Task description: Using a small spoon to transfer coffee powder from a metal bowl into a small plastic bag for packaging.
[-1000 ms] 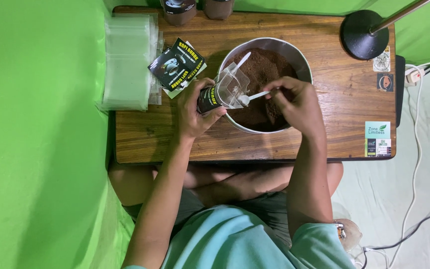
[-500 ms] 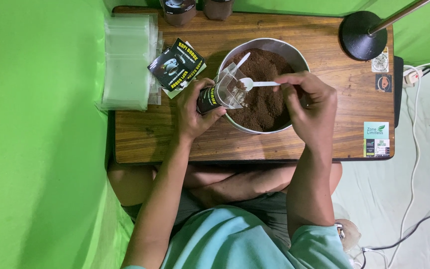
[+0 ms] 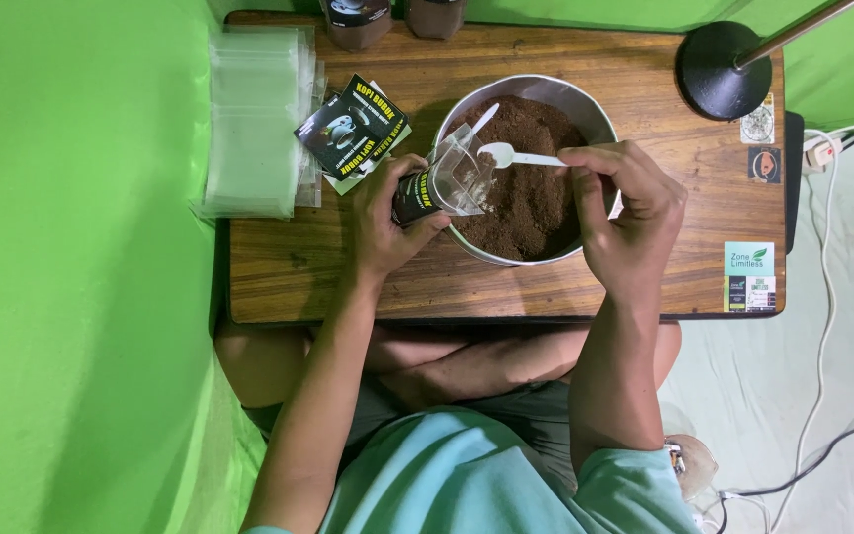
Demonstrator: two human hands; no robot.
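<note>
Brown powder fills one metal bowl (image 3: 467, 109) on one wooden table (image 3: 635, 89).

One white spoon (image 3: 506, 155) is held flat over the powder (image 3: 536, 198), its scoop end just beside the open top of one small clear packet (image 3: 452, 183). The right hand (image 3: 630, 213) pinches the spoon's handle with closed fingers. The left hand (image 3: 387, 213) wraps its fingers tight around the packet and tips it over the bowl's near-left rim. A few black printed packets (image 3: 353, 129) lie just left of the bowl; I cannot count them for sure. One pile of clear bags (image 3: 254, 119) sits at the table's left end. Two dark jars (image 3: 392, 15) stand at the far edge. One round black stand base (image 3: 719, 69) sits at the far right corner.
</note>
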